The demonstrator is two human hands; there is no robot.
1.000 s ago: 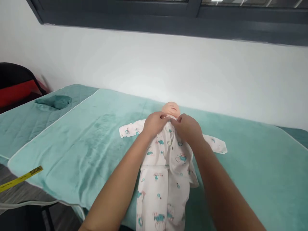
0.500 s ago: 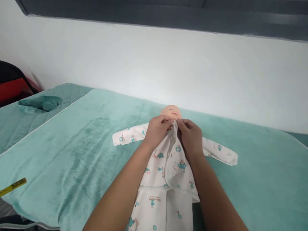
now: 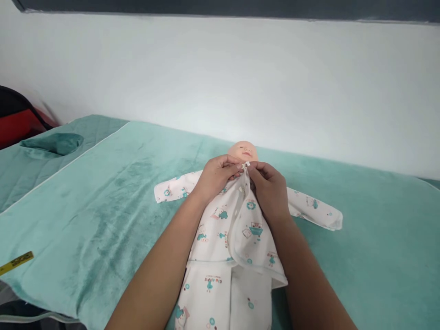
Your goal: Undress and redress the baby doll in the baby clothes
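Observation:
A baby doll (image 3: 244, 151) lies on its back on a teal blanket (image 3: 103, 206), dressed in a white printed jacket (image 3: 237, 224) and matching trousers (image 3: 220, 298). Its sleeves are spread out to both sides. My left hand (image 3: 216, 176) and my right hand (image 3: 270, 190) meet at the jacket's collar just below the doll's chin. Each hand pinches one front edge of the jacket, and the two edges are held together at the top snap. Lower down, the jacket front hangs loose and partly open.
The blanket covers a padded teal table (image 3: 20, 174) that runs to a white wall. A folded dark teal cloth (image 3: 51, 143) lies at the far left. A red and black chair (image 3: 17, 123) stands beyond it. A yellow measuring tape (image 3: 15, 262) shows at the table's left front edge.
The view has tilted down and come closer. My hands have drawn together at the collar, bringing the two jacket edges up under the doll's chin.

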